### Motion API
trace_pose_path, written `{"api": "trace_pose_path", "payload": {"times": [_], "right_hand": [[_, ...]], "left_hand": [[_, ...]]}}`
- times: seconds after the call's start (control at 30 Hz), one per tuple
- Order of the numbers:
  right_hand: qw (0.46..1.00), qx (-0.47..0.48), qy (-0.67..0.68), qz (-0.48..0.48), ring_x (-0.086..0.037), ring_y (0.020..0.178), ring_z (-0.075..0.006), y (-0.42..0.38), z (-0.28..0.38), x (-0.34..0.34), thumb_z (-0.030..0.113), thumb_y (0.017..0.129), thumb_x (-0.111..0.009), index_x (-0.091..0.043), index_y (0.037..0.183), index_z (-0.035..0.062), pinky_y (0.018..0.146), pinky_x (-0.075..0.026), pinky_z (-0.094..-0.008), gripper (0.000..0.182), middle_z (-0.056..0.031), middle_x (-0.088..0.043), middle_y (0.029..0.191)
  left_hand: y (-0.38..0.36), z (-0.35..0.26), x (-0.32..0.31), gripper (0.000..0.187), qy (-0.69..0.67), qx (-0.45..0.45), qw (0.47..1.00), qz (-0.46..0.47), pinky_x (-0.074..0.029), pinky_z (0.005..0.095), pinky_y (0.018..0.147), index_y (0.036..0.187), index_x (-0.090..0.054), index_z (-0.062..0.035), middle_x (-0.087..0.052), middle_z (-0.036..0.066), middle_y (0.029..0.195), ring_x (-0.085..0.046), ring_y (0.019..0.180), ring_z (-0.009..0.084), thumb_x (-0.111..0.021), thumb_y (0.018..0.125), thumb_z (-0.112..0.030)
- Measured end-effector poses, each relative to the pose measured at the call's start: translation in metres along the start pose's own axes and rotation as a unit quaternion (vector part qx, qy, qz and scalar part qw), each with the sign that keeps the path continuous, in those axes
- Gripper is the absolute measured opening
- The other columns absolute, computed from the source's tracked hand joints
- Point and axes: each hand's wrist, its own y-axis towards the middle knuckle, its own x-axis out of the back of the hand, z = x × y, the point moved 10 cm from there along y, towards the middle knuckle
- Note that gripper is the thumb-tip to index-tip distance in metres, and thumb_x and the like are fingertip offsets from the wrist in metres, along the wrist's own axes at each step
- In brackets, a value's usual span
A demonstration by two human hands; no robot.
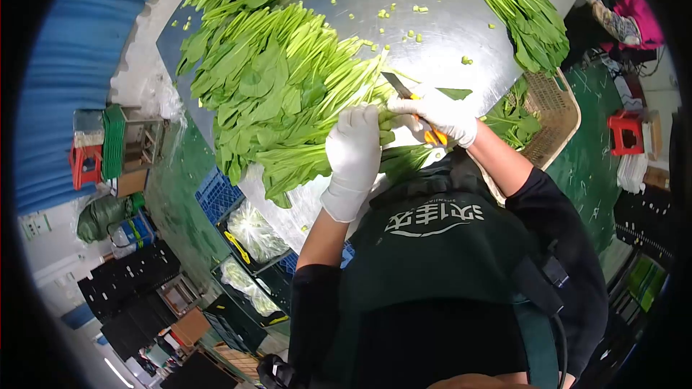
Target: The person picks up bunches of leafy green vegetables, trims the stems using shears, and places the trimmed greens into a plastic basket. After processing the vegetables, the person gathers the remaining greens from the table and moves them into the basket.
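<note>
My right hand [441,117], in a white glove, is closed around a utility knife [434,134] with an orange and yellow handle. Its dark blade points up and away from me, over the metal table. Beside it, my gloved left hand [353,153] has its fingers curled round some leafy green stems [386,130], partly hidden behind the glove. A big heap of leafy greens [267,86] lies left of both hands, stems toward the table's middle. More leaves lie just below my hands, near my apron.
Cut stem pieces [420,9] dot the metal table [440,36]. A bunch of greens [530,21] lies at its right edge, above a tan plastic basket [559,112] holding leaves. Crates with bagged vegetables [256,233] stand lower left. Another person [623,21] is at upper right.
</note>
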Motion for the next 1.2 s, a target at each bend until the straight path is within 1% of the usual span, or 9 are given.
{"api": "trace_pose_path", "payload": {"times": [0.2, 0.27, 0.37, 0.67, 0.73, 0.87, 0.93, 1.07, 1.2], "right_hand": [[0.996, -0.008, 0.046, -0.072, -0.05, 0.048, -0.0114, 0.0, -0.021, 0.017, 0.017, 0.082, -0.065, -0.06, 0.081, 0.0021, 0.045, -0.04, -0.0252, 0.016, -0.0072, -0.058, 0.063], [0.9, 0.263, -0.315, -0.146, -0.056, 0.058, -0.0206, -0.012, 0.023, 0.015, 0.017, 0.08, -0.067, -0.059, 0.078, 0.0021, 0.054, -0.045, -0.0314, 0.017, -0.0108, -0.059, 0.067], [0.827, 0.31, -0.45, -0.132, -0.059, 0.068, -0.03, -0.026, 0.035, -0.003, 0.017, 0.079, -0.066, -0.059, 0.085, 0.0036, 0.062, -0.047, -0.0363, 0.016, -0.0148, -0.059, 0.073], [0.81, 0.183, -0.547, -0.105, -0.061, 0.072, -0.0342, -0.002, 0.008, 0.002, 0.018, 0.081, -0.057, -0.059, 0.086, 0.0019, 0.065, -0.047, -0.04, 0.017, -0.0187, -0.06, 0.074], [0.828, -0.02, -0.553, -0.091, -0.062, 0.07, -0.0324, 0.007, -0.023, 0.037, 0.021, 0.083, -0.055, -0.062, 0.087, 0.0005, 0.065, -0.048, -0.0404, 0.022, -0.0196, -0.062, 0.075], [0.826, -0.034, -0.539, -0.16, -0.064, 0.068, -0.0319, 0.007, -0.06, 0.1, 0.03, 0.083, -0.058, -0.065, 0.095, 0.0006, 0.063, -0.049, -0.0405, 0.032, -0.0215, -0.063, 0.073], [0.83, 0.002, -0.525, -0.186, -0.062, 0.068, -0.0328, 0.007, -0.053, 0.105, 0.028, 0.083, -0.055, -0.063, 0.088, 0.0003, 0.065, -0.048, -0.041, 0.03, -0.02, -0.062, 0.073], [0.852, 0.043, -0.488, -0.185, -0.062, 0.071, -0.0331, 0.013, -0.039, 0.096, 0.029, 0.083, -0.055, -0.062, 0.088, 0.0008, 0.068, -0.048, -0.0406, 0.029, -0.0198, -0.062, 0.077], [0.857, 0.079, -0.469, -0.2, -0.06, 0.073, -0.0349, 0.015, -0.032, 0.092, 0.032, 0.083, -0.056, -0.059, 0.088, 0.0012, 0.069, -0.046, -0.04, 0.031, -0.0202, -0.061, 0.079]], "left_hand": [[0.005, 0.014, 0.026, 0.03, -0.123, 0.054, 0.99, -0.035, -0.049, 0.031, 0.064, 0.089, -0.063, -0.0062, -0.062, 0.006, 0.078, -0.061, 0.07, 0.0218, -0.074, 0.062, -0.011], [0.0, 0.045, 0.011, 0.019, -0.343, 0.247, 0.904, 0.057, -0.045, 0.0264, 0.06, 0.082, -0.064, -0.0018, -0.06, 0.004, 0.068, -0.055, 0.06, 0.0125, -0.072, 0.067, -0.011], [0.0, 0.048, 0.004, 0.018, -0.415, 0.287, 0.859, 0.089, -0.043, 0.0238, 0.06, 0.082, -0.064, 0.0007, -0.059, 0.0, 0.07, -0.05, 0.062, 0.0063, -0.071, 0.069, -0.01], [-0.001, 0.045, -0.009, 0.018, -0.43, 0.266, 0.859, 0.078, -0.045, 0.0235, 0.061, 0.085, -0.065, 0.0005, -0.064, 0.004, 0.072, -0.054, 0.06, 0.008, -0.071, 0.069, -0.008], [-0.004, 0.048, -0.008, 0.021, -0.483, 0.269, 0.831, 0.063, -0.046, 0.0228, 0.063, 0.088, -0.066, 0.0018, -0.065, 0.003, 0.074, -0.055, 0.063, 0.0076, -0.072, 0.069, -0.006], [-0.012, 0.097, 0.016, 0.02, -0.572, 0.291, 0.765, -0.054, -0.048, 0.0247, 0.07, 0.09, -0.064, 0.0044, -0.065, 0.008, 0.082, -0.06, 0.073, 0.0135, -0.069, 0.071, 0.002], [-0.028, 0.132, 0.018, 0.025, -0.68, 0.356, 0.624, -0.145, -0.05, 0.0297, 0.076, 0.098, -0.059, 0.0058, -0.064, 0.012, 0.09, -0.062, 0.077, 0.0203, -0.064, 0.074, 0.003], [-0.048, 0.209, 0.025, 0.033, -0.79, 0.244, 0.494, -0.27, -0.047, 0.0357, 0.089, 0.113, -0.051, -0.0022, -0.059, 0.016, 0.106, -0.058, 0.095, 0.0253, -0.063, 0.083, -0.009], [-0.078, 0.234, 0.053, 0.03, -0.612, 0.31, 0.589, -0.428, -0.046, 0.0352, 0.09, 0.117, -0.05, -0.0067, -0.057, 0.012, 0.114, -0.055, 0.101, 0.0222, -0.054, 0.091, -0.02]]}}
